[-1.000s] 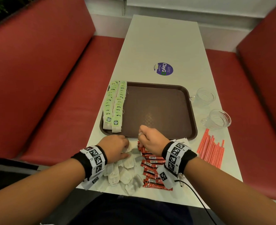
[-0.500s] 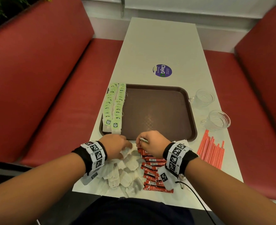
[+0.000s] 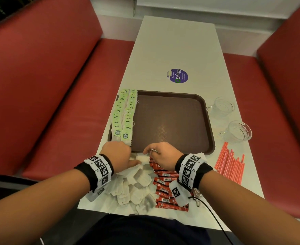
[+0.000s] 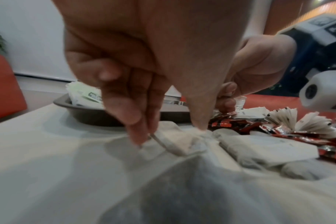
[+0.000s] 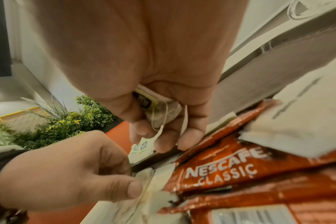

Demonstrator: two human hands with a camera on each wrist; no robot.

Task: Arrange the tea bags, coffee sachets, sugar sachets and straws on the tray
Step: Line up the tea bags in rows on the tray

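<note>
While the left hand (image 3: 117,152) pinches a loose tea bag (image 4: 175,142) from the pile at the tray's (image 3: 172,121) near edge, the right hand (image 3: 163,154) curls around a tagged bag (image 5: 159,110); green-tagged bags (image 3: 124,114) line the tray's left side.

Right hand (image 3: 160,154) has drawn back off the tray (image 3: 209,138); left hand (image 3: 118,152) slid forward to its edge.

A brown tray (image 3: 172,121) carries green-tagged tea bags (image 3: 123,114) on a white table (image 3: 177,50) between red benches (image 3: 39,85), with red coffee sachets (image 3: 165,184) (white lettering, barcodes), pale orange-red straws (image 3: 231,165) and a purple sticker (image 3: 177,76).
</note>
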